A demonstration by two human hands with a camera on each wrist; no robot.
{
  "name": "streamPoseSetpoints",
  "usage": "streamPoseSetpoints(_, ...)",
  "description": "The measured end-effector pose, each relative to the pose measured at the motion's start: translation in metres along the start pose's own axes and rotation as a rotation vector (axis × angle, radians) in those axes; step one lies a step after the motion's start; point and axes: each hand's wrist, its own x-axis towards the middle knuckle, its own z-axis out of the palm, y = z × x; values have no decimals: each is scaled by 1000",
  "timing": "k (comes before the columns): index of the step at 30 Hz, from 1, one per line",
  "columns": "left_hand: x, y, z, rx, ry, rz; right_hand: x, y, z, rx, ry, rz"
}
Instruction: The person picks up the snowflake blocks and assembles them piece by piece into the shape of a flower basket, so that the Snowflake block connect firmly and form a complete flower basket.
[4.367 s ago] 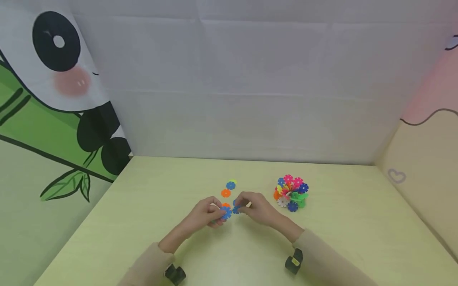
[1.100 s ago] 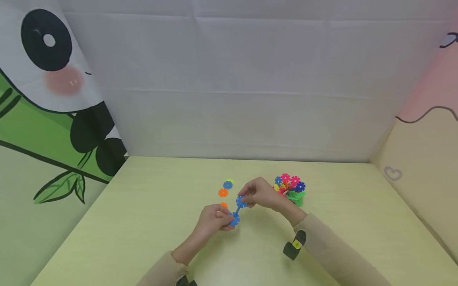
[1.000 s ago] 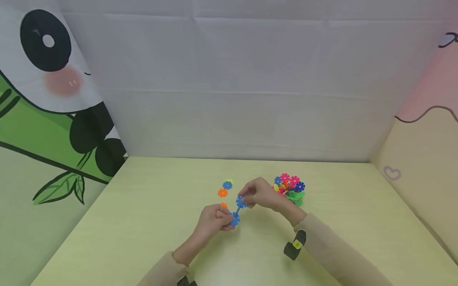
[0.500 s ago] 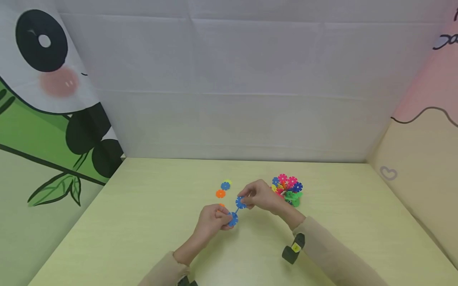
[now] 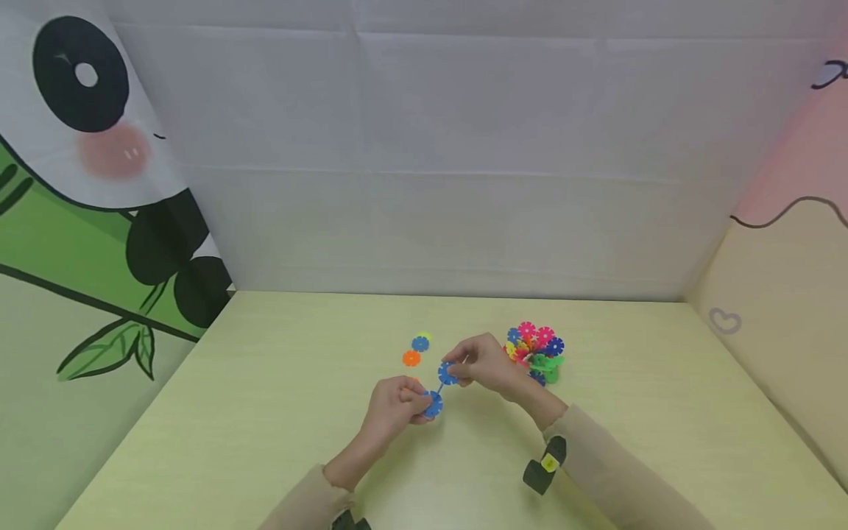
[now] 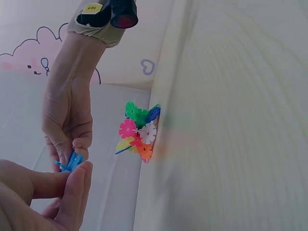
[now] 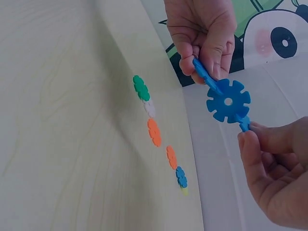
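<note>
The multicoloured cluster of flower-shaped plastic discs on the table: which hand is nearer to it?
Right. The right hand is just left of the cluster in the head view; the left hand is farther left and lower in the picture.

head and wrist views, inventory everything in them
table: one, pale yellow, centre
joined discs: three, blue, raised above table
green disc: one, green, row's near end
white disc: one, white, beside green disc
orange discs: two, orange, mid-row, on table
loose blue disc: one, blue, far end
yellow disc: one, yellow, partly under loose blue disc
disc cluster: one, multicoloured, right of row
backdrop: one, greyish white, behind table
cartoon panels: two, multicoloured, both sides
wrist devices: two, black, at cuffs
sleeves: two, beige, on forearms
left hand: one, pinching one joined disc
right hand: one, pinching another
</note>
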Motion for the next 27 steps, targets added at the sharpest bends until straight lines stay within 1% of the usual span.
streamPoseSetpoints(5, -2, -2, 0, 11, -45, 10, -1, 1, -3, -13, -59, 7)
streamPoseSetpoints(8, 0, -3, -1, 14, -67, 21, -1, 0, -6, -20, -83, 7)
streamPoseSetpoints(13, 8, -1, -3, 20, -47, 49, 3, -5, -11, -31, -55, -28)
streamPoseSetpoints(15, 12, -1, -6, 24, -36, 46, 5, -5, -12, -28, -48, -50)
streamPoseSetpoints(19, 16, -4, -20, 31, -9, 11, 12, 0, -4, 9, -45, -81)
streamPoseSetpoints(23, 17, -8, -42, 40, 54, -24, 24, 13, 10, 48, -49, -71)
streamPoseSetpoints(25, 17, -11, -53, 59, 89, -41, 32, 21, 17, 36, -76, -61)
streamPoseSetpoints(27, 16, -16, -62, 76, 106, -55, 41, 30, 26, -6, -108, -59)
